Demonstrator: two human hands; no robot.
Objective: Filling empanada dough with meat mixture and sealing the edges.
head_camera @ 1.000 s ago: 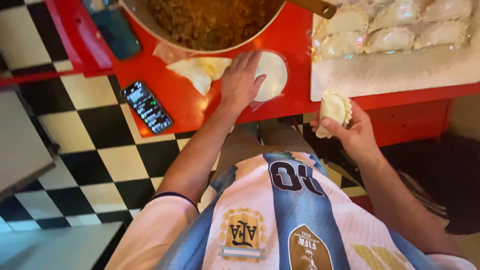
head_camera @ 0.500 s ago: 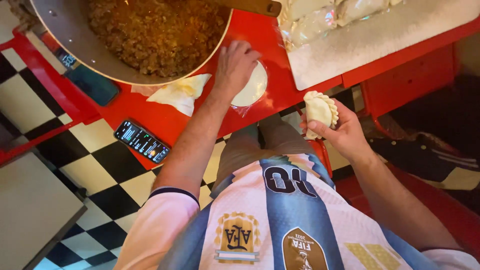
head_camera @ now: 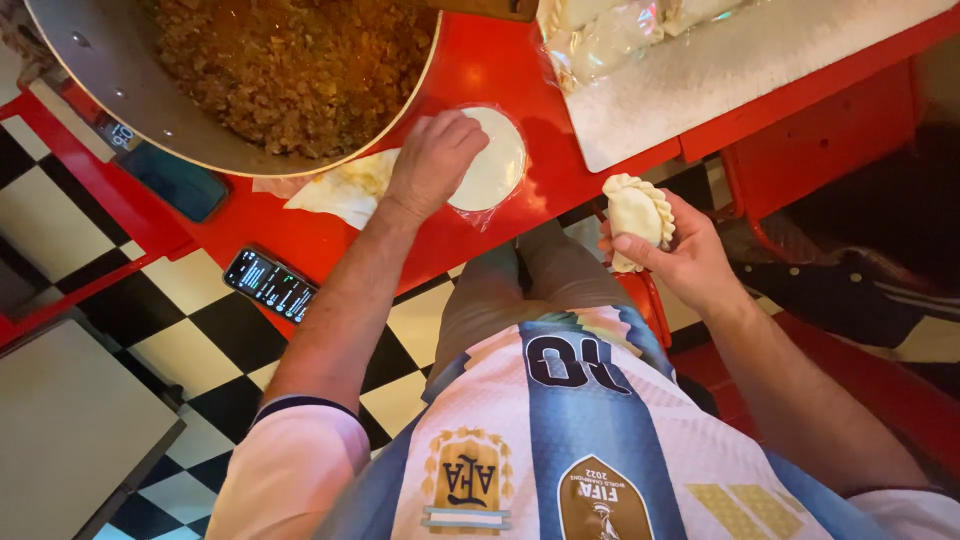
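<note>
My left hand [head_camera: 434, 160] rests with curled fingers on a round flat disc of raw dough [head_camera: 494, 165] that lies on the red table [head_camera: 470, 70]. My right hand [head_camera: 685, 262] holds a folded, crimped pastry [head_camera: 637, 208] upright just off the table's near edge. A big metal pan of cooked minced filling [head_camera: 290, 65] stands right behind the left hand. A floured tray [head_camera: 720, 70] carries several finished pastries [head_camera: 600, 40] at the top.
A crumpled white wrapper [head_camera: 340, 190] lies beside the dough disc. A lit phone [head_camera: 270, 284] sits at the table's near edge and another phone [head_camera: 175, 180] lies farther left. Below are a black-and-white checkered floor [head_camera: 190, 340] and a grey surface [head_camera: 70, 430].
The view has shifted so the table sits more to the left. My left hand stays on the dough disc. My right hand has turned the folded pastry slightly while holding it.
</note>
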